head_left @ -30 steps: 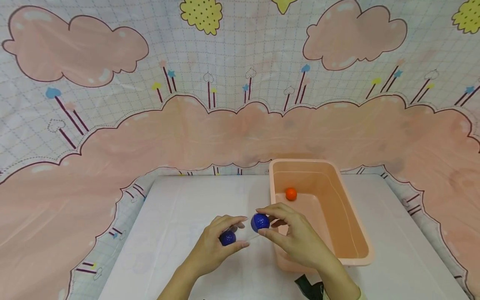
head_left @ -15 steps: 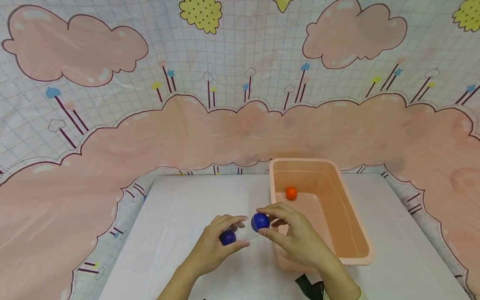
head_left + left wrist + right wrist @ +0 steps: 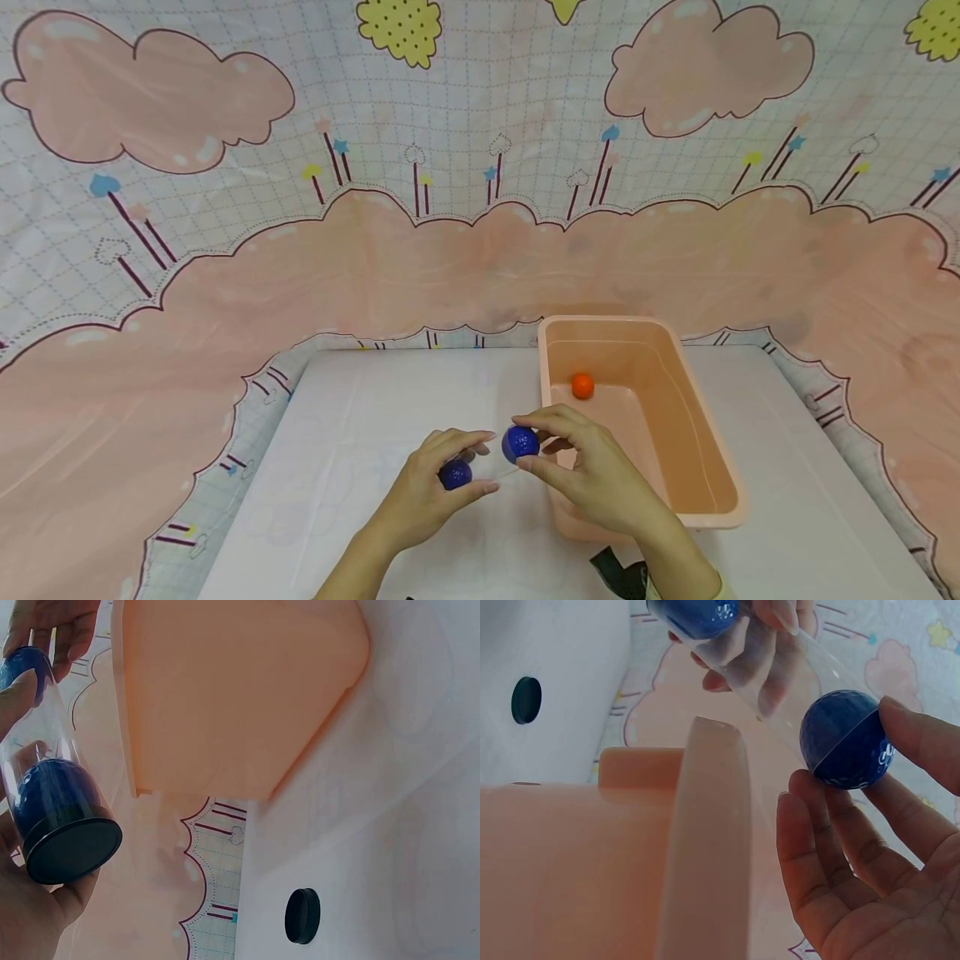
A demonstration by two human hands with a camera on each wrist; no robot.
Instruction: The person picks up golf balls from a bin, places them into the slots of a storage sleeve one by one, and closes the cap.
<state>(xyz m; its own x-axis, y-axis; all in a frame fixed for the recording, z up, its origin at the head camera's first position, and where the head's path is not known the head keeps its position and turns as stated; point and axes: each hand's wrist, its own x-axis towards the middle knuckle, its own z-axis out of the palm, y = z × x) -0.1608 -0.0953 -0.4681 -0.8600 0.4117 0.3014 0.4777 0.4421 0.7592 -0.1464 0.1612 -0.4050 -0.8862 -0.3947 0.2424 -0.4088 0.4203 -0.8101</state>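
I see a black cap (image 3: pixel 303 916) on the white surface (image 3: pixel 390 392). The left hand (image 3: pixel 423 492) is curled round a clear tube (image 3: pixel 54 727), one blue golf ball (image 3: pixel 455 475) inside near its black base (image 3: pixel 73 851); the right hand (image 3: pixel 596 479) pinches a second golf ball (image 3: pixel 521 444) at the tube's other end. Beyond, an orange ball (image 3: pixel 582 386) sits in a peach bin (image 3: pixel 671 417) before a cloud-printed backdrop (image 3: pixel 450 267).
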